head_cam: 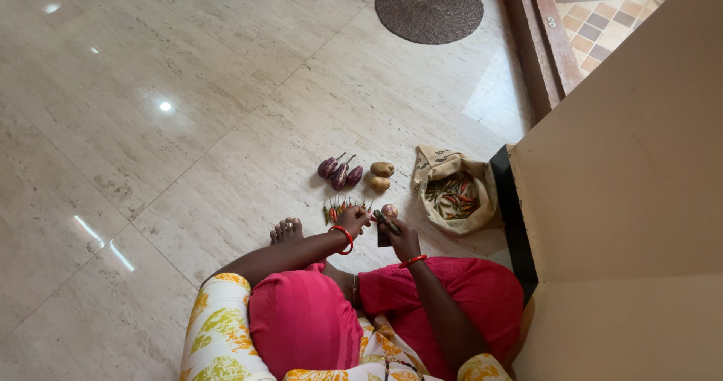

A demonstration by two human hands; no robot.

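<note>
Marble floor (188, 125): person seated, sorting vegetables in front of the knees.
Laid out already: three purple aubergines (340, 172), two potatoes (380, 176), a row of chillies (339, 206).
Left hand (352, 219): curled at the chilli row; grip too small to tell.
Right hand (403, 234): closed on a dark green chilli (387, 220).
Left to go: cloth bag (456, 193), just to the right, holds plenty more chillies.

A red bangle circles the wrist of the left hand (352, 220), and a thinner red bangle sits on the wrist of the right hand (405, 239). Both forearms are bare. The sleeves are white, printed with yellow-green and orange leaf shapes. Deep pink cloth covers the legs. One bare foot (286, 230) shows at ten o'clock from the left hand.
</note>
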